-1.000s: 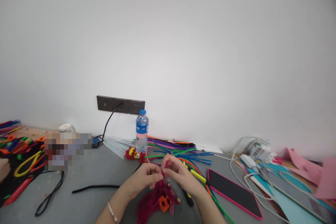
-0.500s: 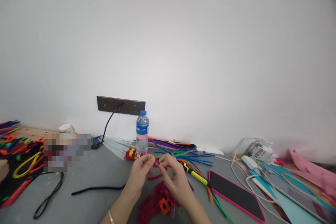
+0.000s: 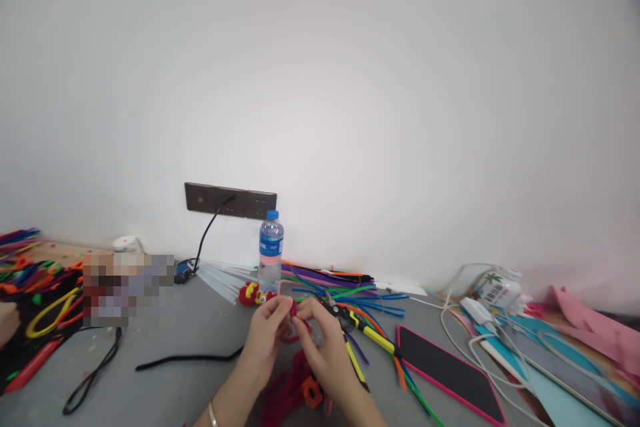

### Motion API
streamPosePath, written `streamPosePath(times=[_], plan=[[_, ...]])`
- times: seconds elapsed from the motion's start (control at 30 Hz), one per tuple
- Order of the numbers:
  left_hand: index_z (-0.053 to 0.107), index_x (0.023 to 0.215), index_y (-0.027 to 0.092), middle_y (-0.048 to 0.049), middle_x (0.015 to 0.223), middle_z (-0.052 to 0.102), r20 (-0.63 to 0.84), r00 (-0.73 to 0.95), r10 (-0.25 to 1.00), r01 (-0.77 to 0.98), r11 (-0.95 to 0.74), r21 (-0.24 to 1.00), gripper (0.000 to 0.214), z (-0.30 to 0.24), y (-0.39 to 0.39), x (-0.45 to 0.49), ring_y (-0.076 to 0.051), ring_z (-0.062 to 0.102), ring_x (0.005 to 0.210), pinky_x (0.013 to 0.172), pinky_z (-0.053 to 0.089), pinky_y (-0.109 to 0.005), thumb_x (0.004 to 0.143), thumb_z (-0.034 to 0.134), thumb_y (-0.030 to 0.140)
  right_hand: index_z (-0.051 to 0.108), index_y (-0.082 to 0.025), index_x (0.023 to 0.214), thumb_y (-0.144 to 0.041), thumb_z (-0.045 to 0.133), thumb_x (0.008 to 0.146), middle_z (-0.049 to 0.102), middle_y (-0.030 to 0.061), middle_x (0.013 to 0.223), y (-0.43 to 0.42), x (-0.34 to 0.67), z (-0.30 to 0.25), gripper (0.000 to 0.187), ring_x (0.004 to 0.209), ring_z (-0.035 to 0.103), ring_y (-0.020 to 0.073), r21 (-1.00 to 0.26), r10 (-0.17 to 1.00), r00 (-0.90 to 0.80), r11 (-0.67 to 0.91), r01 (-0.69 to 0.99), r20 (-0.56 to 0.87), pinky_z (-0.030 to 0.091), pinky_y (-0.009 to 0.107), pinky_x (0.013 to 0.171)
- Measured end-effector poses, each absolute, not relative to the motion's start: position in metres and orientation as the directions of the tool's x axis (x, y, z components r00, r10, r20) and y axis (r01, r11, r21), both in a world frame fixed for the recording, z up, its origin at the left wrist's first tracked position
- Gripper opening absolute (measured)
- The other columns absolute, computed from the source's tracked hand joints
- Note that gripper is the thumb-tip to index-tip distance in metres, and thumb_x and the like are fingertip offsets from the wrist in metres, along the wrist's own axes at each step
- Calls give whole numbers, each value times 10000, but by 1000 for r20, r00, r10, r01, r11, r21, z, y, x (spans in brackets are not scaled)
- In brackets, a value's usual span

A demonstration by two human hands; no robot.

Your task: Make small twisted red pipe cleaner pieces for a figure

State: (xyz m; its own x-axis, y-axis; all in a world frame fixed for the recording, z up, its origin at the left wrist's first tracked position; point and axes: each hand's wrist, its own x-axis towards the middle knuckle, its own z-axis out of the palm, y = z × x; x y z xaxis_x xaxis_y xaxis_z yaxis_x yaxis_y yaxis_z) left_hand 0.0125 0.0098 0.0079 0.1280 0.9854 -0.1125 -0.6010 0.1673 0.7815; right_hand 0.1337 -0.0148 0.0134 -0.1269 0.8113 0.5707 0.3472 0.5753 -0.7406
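Between my fingertips is a dark pink pipe cleaner (image 3: 294, 307), partly hidden by both hands. My left hand (image 3: 267, 333) pinches it from the left, and my right hand (image 3: 320, 333) pinches it close by, the fingertips almost meeting. Below the hands lies a dark pink fuzzy piece (image 3: 285, 390) with an orange part (image 3: 313, 392) on it, partly covered by my right hand. Just behind my left hand sits a small red and yellow fuzzy figure (image 3: 250, 294). Pliers with yellow and black handles (image 3: 375, 336) rest beside my right hand.
A water bottle (image 3: 271, 250) stands behind the hands, near bundled pipe cleaners (image 3: 325, 273). A pink-edged phone (image 3: 450, 373) and white cables (image 3: 473, 347) lie right. On the left are a black pipe cleaner (image 3: 185, 361) and a colourful pile (image 3: 40, 287), with another person's hand (image 3: 7, 322) at the edge.
My hands have drawn closer together, and my right hand has shifted slightly left. The pink loop between them looks smaller. More of the pliers now shows beside my right hand.
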Motion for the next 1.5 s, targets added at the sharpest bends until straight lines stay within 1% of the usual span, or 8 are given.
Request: streamPosePath(times=[0.07,0.27,0.5,0.73,0.93,1.13,1.3,1.5], plan=[[612,588,143,108,431,337,-38,169,985,-550,126,826,410,12,15,3,-43,302,423,446,284,-173,587,823,495,499,-207,783,-217,467,915,546,6,760,-14,141,18,136,714,533,159,-774,824,-128,563,292,551,414,254,673],[701,800,160,18,626,585,148,348,926,-157,-98,983,293,17,21,-18,-113,501,591,556,385,-205,717,738,439,553,-199,816,-238,480,936,580,-7,768,-13,164,34,145,734,546,148,-777,847,-274,528,343,455,396,238,699],[714,815,187,-26,803,674,369,381,848,148,-450,881,96,19,16,-17,-159,560,710,630,419,-236,727,700,223,546,-197,833,-234,475,943,564,-17,790,-13,171,38,136,759,536,148,-766,860,-343,499,405,379,376,240,717],[767,738,206,-45,713,681,380,322,867,129,-438,889,58,20,16,-15,-172,557,653,612,412,-250,707,750,252,551,-199,811,-228,470,940,549,-16,770,-15,171,40,154,738,527,154,-763,857,-355,501,408,373,377,248,690],[772,634,247,-54,630,696,475,181,861,114,-498,859,28,20,18,-14,-228,575,688,718,427,-322,658,784,239,533,-198,783,-250,467,939,538,-13,738,-14,165,36,177,707,522,154,-772,854,-310,513,375,417,382,250,669],[751,617,231,-37,609,653,480,20,877,149,-478,866,80,11,14,-7,-187,513,607,593,382,-267,690,758,265,518,-196,784,-268,470,936,534,-15,721,-12,156,26,175,663,512,139,-775,845,-205,534,338,493,386,239,633],[736,757,171,-36,684,633,284,181,941,-29,-284,958,235,15,8,-1,-149,501,591,547,368,-231,764,693,402,526,-194,769,-346,500,925,525,-16,694,-9,162,30,219,642,517,138,-832,875,-135,485,269,465,405,242,616],[723,859,148,-17,639,579,73,384,920,-170,-7,985,448,24,8,-7,-129,477,564,507,331,-213,783,613,576,546,-191,804,-429,532,908,497,-37,628,-13,182,41,260,573,490,121,-932,923,-240,339,133,301,388,228,554]])
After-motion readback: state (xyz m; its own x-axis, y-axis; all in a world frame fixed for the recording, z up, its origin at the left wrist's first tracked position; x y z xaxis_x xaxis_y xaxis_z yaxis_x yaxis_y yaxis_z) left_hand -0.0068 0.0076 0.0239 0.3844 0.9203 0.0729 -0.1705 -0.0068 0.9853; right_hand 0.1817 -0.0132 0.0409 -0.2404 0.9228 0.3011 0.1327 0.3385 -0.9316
